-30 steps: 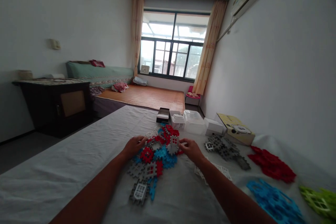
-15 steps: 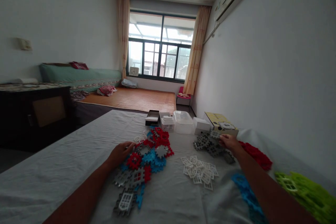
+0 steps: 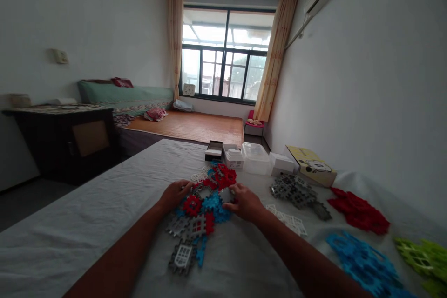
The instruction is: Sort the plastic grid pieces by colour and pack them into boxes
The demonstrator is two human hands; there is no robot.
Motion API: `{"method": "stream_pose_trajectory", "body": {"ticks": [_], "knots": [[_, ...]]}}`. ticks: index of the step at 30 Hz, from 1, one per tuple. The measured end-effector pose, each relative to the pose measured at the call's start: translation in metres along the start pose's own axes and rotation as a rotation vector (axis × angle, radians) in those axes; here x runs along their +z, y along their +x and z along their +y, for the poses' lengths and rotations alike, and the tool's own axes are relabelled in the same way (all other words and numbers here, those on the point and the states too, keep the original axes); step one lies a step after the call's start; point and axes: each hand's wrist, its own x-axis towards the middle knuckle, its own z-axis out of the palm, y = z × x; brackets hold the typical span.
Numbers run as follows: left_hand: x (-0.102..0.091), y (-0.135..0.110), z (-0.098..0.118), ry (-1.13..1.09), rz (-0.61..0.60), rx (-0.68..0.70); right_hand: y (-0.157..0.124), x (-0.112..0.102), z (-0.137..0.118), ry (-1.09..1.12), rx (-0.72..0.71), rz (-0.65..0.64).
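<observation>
Between left hand [image 3: 176, 193] and right hand [image 3: 244, 202], notched red, blue, grey tiles [image 3: 213, 206] lie heaped; grips unclear.

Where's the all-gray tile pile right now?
Head view, right of centre: the gray pile lies to the right of the right hand, just in front of the yellow box and left of the red pile.

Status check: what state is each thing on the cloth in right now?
left hand, resting on the mixed pile, left edge.
right hand, fingertips on a grey tile in that pile.
mixed pile, jumbled red, blue, grey.
grey pile, separate, one colour.
red pile, separate, one colour.
black box, open.
</observation>
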Motion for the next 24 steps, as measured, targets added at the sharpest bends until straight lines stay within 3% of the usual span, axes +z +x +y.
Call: {"method": "stream_pose_trajectory", "body": {"ticks": [4,9,13,19,22,24], "knots": [[0.001,0.001,-0.002,-0.015,-0.001,-0.032,0.003,0.01,-0.013,-0.003,-0.046,-0.03],[0.002,0.004,-0.006,0.0,-0.014,-0.008,-0.009,-0.003,-0.007,0.089,-0.116,0.06],[0.002,0.004,-0.007,-0.005,-0.019,0.013,-0.022,-0.03,0.038,0.032,-0.033,0.142],[0.001,0.002,-0.002,-0.023,-0.006,0.001,-0.037,-0.092,0.139,-0.242,0.332,0.286],[0.001,0.002,-0.002,-0.002,0.0,0.013,-0.04,-0.109,0.157,-0.291,0.441,0.353],[0.001,0.002,-0.002,0.006,0.0,0.02,-0.035,-0.105,0.148,-0.266,0.438,0.368]]}}
